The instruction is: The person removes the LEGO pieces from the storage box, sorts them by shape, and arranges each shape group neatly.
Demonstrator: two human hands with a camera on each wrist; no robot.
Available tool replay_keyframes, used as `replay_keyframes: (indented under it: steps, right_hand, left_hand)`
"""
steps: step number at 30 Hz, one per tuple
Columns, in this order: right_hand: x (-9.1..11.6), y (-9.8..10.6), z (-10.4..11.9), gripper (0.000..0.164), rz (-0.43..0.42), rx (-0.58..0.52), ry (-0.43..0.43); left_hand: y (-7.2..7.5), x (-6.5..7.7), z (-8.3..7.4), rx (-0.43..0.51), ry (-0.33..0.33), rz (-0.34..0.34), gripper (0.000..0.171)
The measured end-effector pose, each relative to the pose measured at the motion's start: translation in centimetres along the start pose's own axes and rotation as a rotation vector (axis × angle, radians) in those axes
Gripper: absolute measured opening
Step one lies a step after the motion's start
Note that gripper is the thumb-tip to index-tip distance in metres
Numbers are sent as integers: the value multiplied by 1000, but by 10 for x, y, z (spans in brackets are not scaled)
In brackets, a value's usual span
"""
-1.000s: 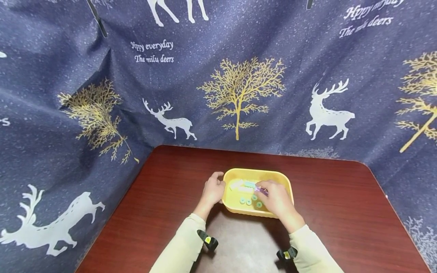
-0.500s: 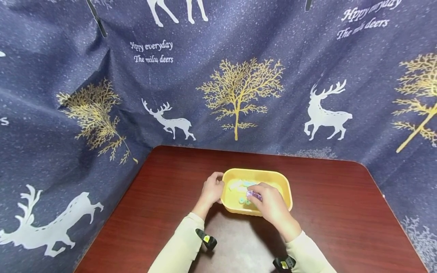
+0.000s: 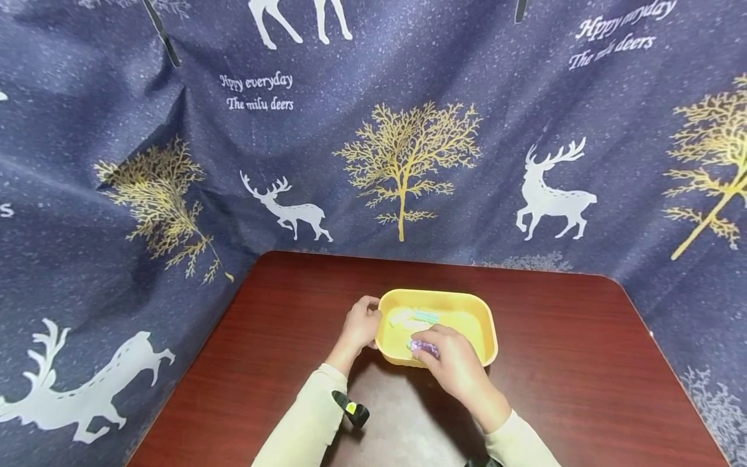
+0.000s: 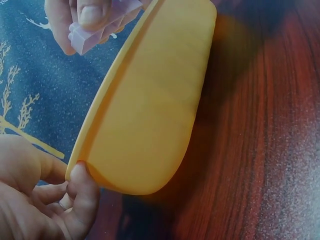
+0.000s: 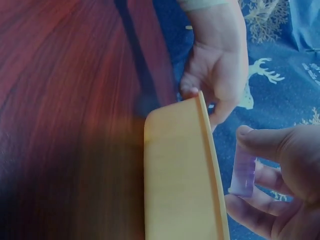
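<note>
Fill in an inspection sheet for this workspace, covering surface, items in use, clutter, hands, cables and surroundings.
Surface: reddish-brown table with a wood-grain look.
Items in use: yellow bin on the table; purple piece held above it; teal piece and pale pieces inside, the pale ones washed out by glare.
Clutter: nothing seen.
Hands: left hand grips the bin's rim at its left end; right hand pinches the purple piece.
Cables: nothing seen.
Surroundings: dark blue cloth printed with deer and trees, beyond the table's far and left edges.
</note>
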State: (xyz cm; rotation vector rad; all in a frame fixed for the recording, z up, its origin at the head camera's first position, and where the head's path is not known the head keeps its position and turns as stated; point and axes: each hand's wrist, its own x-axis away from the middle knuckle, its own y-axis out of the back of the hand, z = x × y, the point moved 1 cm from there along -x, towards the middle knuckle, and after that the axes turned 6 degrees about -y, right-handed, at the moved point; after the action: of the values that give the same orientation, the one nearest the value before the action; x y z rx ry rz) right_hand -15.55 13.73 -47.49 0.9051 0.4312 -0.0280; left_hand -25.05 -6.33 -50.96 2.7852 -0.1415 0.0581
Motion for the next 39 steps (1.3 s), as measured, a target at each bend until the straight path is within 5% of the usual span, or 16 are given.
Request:
replay_keyframes:
  steps: [21,39]
  right_hand:
    - [26,-4,26,23,-6,-54,75]
    - [48,-33,27,20,93,-67,55]
  left_hand:
    - [2,1,-6,25,41,-31,35]
    - [-1,3,-2,9,47,-53,31]
